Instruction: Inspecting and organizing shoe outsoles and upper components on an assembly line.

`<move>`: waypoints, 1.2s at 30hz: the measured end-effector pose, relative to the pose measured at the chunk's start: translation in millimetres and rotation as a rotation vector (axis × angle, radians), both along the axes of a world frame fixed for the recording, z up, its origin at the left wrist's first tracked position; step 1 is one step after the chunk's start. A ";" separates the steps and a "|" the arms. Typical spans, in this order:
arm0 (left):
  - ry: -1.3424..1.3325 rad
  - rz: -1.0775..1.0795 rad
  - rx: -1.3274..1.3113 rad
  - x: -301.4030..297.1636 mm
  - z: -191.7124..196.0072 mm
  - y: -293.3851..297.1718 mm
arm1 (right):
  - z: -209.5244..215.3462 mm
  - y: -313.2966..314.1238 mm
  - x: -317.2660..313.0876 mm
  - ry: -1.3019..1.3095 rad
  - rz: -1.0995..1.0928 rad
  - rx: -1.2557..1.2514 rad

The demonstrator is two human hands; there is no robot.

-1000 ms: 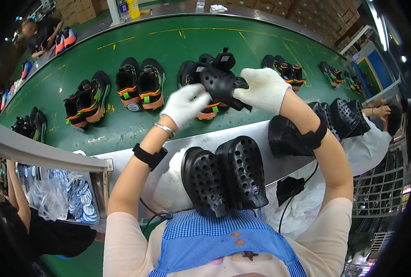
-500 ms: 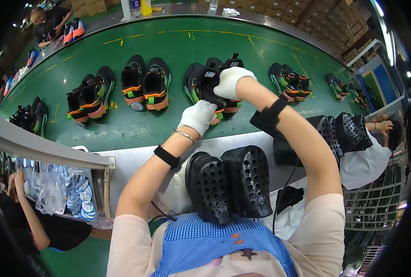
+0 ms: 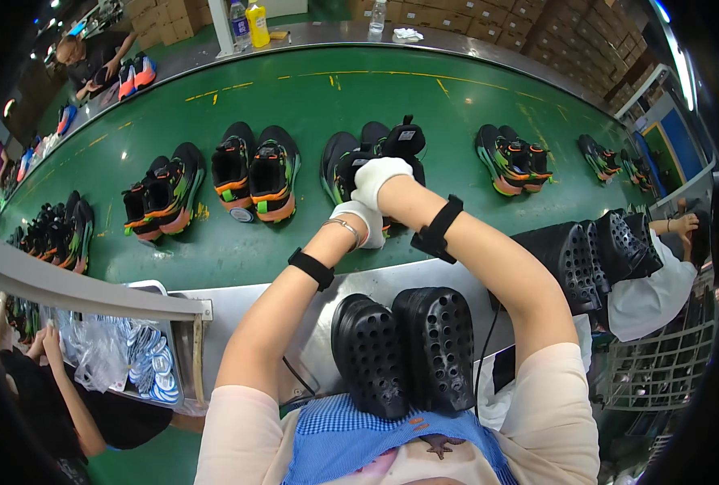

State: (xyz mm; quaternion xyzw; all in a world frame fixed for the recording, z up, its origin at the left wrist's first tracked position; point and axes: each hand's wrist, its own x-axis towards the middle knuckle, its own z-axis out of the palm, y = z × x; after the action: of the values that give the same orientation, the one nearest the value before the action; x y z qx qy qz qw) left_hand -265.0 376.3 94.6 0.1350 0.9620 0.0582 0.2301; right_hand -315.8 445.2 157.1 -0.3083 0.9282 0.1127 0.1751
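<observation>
A pair of black sneakers with green and orange trim stands before me on the green surface. White-gloved, my right hand (image 3: 381, 179) is closed at the opening of the left sneaker (image 3: 339, 164), near its tongue. My left hand (image 3: 369, 222), also gloved in white, is closed at that sneaker's heel; the right hand and wrist hide part of it. The right sneaker (image 3: 376, 134) of the pair stands just beyond, with its black tongue (image 3: 404, 141) sticking up. My hands cover the heels and much of the openings.
More sneaker pairs stand to the left (image 3: 275, 174) and right (image 3: 511, 160). Two perforated black moulded blocks (image 3: 432, 347) are close to my apron, with more black blocks (image 3: 565, 259) at right. A metal rail (image 3: 93, 291) crosses the left, beside a tray of round tags (image 3: 153, 364). Other people work nearby.
My right hand has moved left, from the right sneaker to the left one, and now overlaps my left hand. The whole scene sits slightly lower in view.
</observation>
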 end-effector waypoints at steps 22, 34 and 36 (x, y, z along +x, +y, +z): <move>-0.116 -0.020 -0.009 -15.0 7.6 8.7 | -27.5 16.8 -22.2 -0.008 -0.053 -0.342; -0.256 0.258 0.216 -18.0 15.5 -4.8 | 120.3 242.4 172.9 0.665 0.015 -0.816; -0.350 0.325 0.118 -23.6 20.7 -10.9 | 115.4 291.1 184.4 0.846 -0.028 -0.900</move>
State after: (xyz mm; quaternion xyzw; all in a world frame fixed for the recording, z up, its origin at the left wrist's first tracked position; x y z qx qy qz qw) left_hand -288.6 365.4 115.3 -0.0205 0.9116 0.1729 0.3724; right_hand -131.4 736.3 272.5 -0.2683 0.8777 -0.1797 -0.3541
